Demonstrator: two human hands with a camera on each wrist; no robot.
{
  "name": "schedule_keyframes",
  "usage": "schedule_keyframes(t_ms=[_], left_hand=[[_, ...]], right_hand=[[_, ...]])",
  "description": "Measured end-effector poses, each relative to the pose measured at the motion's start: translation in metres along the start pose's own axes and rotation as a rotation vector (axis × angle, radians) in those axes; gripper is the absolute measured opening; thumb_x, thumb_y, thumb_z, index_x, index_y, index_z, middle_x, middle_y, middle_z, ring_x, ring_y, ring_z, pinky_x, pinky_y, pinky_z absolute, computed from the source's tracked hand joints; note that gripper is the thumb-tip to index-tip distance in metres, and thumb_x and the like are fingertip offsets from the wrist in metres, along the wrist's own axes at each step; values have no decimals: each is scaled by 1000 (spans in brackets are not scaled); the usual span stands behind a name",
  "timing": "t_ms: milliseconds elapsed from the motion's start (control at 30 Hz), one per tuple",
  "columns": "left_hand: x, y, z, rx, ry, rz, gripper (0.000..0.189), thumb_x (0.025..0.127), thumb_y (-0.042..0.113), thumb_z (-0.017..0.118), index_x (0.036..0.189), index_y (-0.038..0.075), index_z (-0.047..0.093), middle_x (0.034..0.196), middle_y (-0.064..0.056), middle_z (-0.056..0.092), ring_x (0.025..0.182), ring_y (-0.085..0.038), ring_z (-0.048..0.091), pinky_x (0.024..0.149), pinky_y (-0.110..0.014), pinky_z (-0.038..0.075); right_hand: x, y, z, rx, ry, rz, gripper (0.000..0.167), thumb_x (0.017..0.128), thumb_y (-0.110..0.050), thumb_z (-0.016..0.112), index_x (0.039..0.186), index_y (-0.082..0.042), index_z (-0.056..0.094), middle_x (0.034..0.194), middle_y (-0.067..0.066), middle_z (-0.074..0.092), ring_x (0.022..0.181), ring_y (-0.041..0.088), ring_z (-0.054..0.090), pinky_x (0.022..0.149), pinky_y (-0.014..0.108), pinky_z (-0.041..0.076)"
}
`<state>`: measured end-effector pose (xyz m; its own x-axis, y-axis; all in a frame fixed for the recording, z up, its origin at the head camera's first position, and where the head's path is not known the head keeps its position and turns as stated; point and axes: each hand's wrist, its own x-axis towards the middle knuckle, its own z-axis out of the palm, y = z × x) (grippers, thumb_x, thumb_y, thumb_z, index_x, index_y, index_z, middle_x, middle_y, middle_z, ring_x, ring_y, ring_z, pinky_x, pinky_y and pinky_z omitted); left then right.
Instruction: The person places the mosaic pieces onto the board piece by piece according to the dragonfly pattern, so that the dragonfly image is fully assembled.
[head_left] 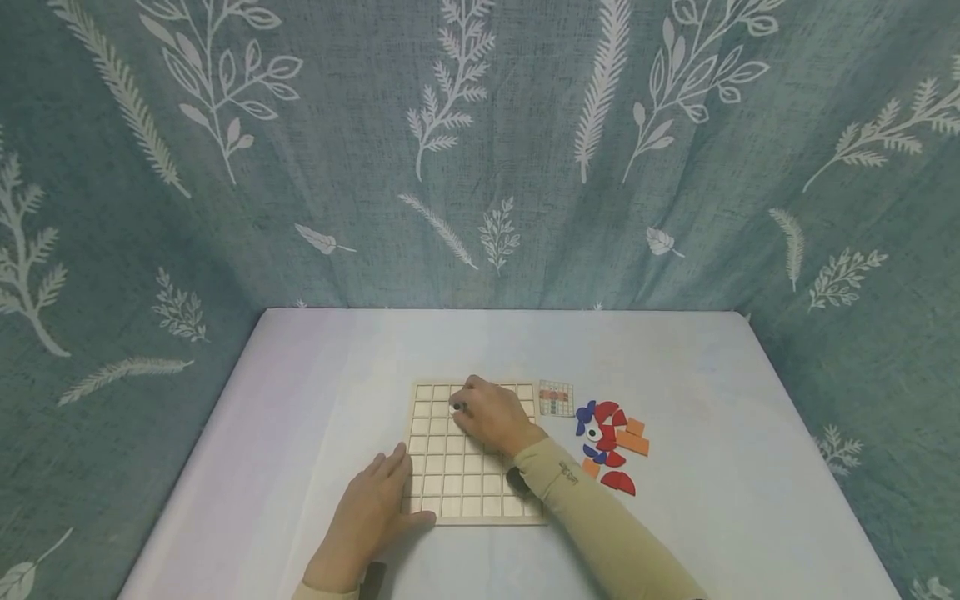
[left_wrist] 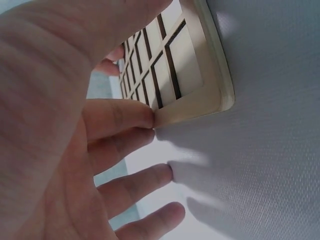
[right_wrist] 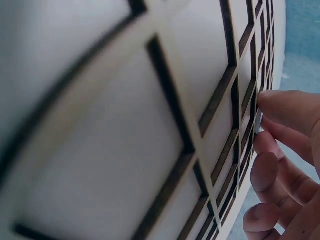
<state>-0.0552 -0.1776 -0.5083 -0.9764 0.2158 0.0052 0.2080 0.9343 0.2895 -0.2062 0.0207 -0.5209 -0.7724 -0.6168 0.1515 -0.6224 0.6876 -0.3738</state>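
Note:
A square wooden board with a raised grid of square cells lies flat on the table. Over its upper part my right hand pinches a small white piece with a black dot between thumb and fingers. In the right wrist view the fingertips are right at the grid, with only a thin edge of the piece showing. My left hand rests at the board's left edge, its fingers extended and its thumb along the lower left corner. In the left wrist view, the index fingertip touches the rim.
A small printed pattern card lies by the board's upper right corner. Right of the board are scattered red curved pieces, orange blocks, blue pieces and another white piece with a black dot. A patterned curtain surrounds the white table.

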Motion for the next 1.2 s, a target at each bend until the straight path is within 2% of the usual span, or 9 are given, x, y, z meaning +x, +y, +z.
schedule_keyframes(t_ms=[133,367,600,767,867,1000,1067,1200], left_hand=[[-1,0,-1,11,7,13,93,71,52,86,134,-10,57,144,-28,52,126,-51,54,103,-60,47],[-6,-3,-2,29,-10,7,92,77,55,81,139,-8,55,148,-25,50,130,-49,51,106,-58,45],[-9,-5,4,-117,-30,-41,95,80,50,81,147,-7,45,155,-25,41,139,-52,39,115,-56,35],[-11,-7,6,-135,-7,-13,94,83,49,80,147,-10,43,157,-25,38,141,-51,36,118,-55,31],[-10,-8,6,-120,-18,-13,96,83,54,78,148,-8,43,158,-24,37,142,-49,35,118,-55,30],[-10,-12,9,-96,-38,-17,98,84,58,75,150,-6,41,159,-22,36,144,-47,34,118,-55,30],[-9,-13,11,-91,-34,-8,98,84,57,75,151,-6,41,159,-23,35,145,-46,33,119,-55,29],[-9,-15,13,-111,-43,4,99,85,58,74,152,-6,38,161,-22,32,147,-45,30,120,-55,27]], right_hand=[[-7,1,-2,-1,45,-12,26,97,-22,67,122,-17,73,109,0,68,77,7,62,62,18,53],[-26,1,-16,15,210,-54,25,93,-19,74,118,-17,74,103,-2,69,72,7,61,51,18,46],[-55,6,-35,62,309,14,25,92,-21,76,117,-19,75,105,-5,71,66,4,52,50,16,42],[-79,21,-52,60,342,34,27,90,-18,78,116,-18,76,104,-5,70,68,6,53,51,16,42],[-94,35,-64,51,375,13,29,87,-14,80,116,-15,75,104,-3,69,69,11,57,49,17,41],[-112,54,-77,26,411,-4,32,86,-12,82,117,-13,75,106,-1,71,69,14,60,51,20,45],[-120,63,-82,-1,409,25,33,86,-13,82,117,-13,75,105,-1,71,67,11,58,51,20,45],[-135,76,-92,-23,338,156,36,86,-15,82,121,-12,73,107,1,71,71,12,59,57,25,52]])
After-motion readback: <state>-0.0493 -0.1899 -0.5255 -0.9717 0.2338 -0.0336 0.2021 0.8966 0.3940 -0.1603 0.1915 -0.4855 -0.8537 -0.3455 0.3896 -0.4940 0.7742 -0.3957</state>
